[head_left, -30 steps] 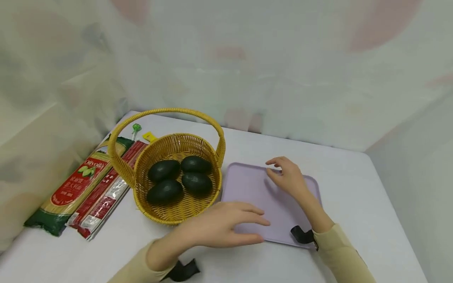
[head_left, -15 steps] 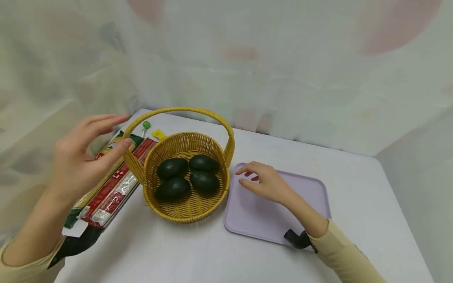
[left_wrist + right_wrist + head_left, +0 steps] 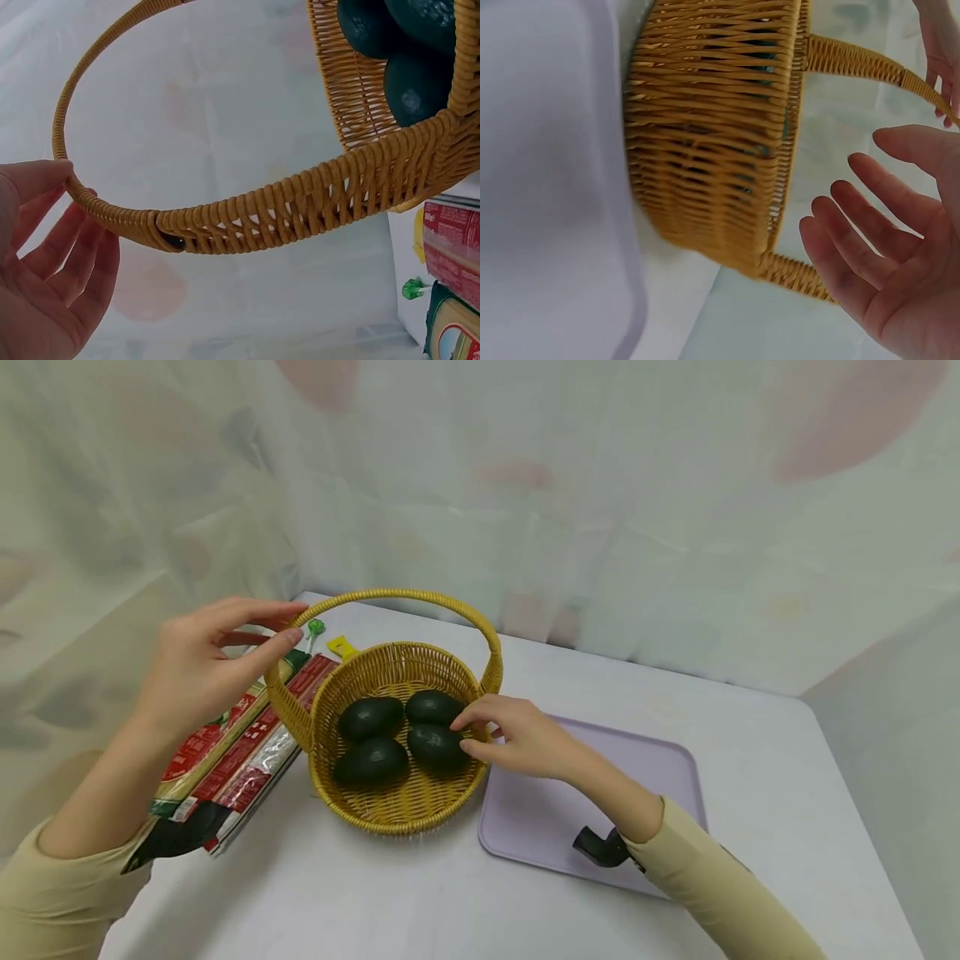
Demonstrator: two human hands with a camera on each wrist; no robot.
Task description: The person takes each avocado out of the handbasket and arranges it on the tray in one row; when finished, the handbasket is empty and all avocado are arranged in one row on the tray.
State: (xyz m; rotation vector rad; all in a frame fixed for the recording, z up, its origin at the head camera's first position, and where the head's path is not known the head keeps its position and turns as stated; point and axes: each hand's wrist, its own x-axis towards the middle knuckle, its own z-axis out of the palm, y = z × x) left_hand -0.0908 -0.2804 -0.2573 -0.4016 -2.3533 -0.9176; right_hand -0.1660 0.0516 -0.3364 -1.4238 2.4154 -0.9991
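Note:
A yellow wicker basket [image 3: 401, 825] with a tall arched handle [image 3: 405, 595] stands on the white table, several dark green avocados [image 3: 371, 762] lying inside. My left hand [image 3: 206, 664] pinches the left side of the handle between thumb and fingers; the left wrist view shows the thumb on one side of the handle [image 3: 131, 221] and fingertips on the other. Over the basket's right rim hovers my right hand [image 3: 525, 739], its fingers loosely bent toward the nearest right avocado [image 3: 435, 748]. The right wrist view shows nothing held in that right hand [image 3: 892, 247].
A pale purple tray [image 3: 525, 827] lies right of the basket, under my right forearm. Left of the basket are red-labelled noodle packs [image 3: 247, 747], partly behind my left arm. A small green-topped item [image 3: 316, 627] and a yellow item [image 3: 342, 647] lie behind. Patterned curtain surrounds the table.
My left hand has swung from the table's front to the left side and taken the basket handle. My right hand has moved left from above the tray to over the basket.

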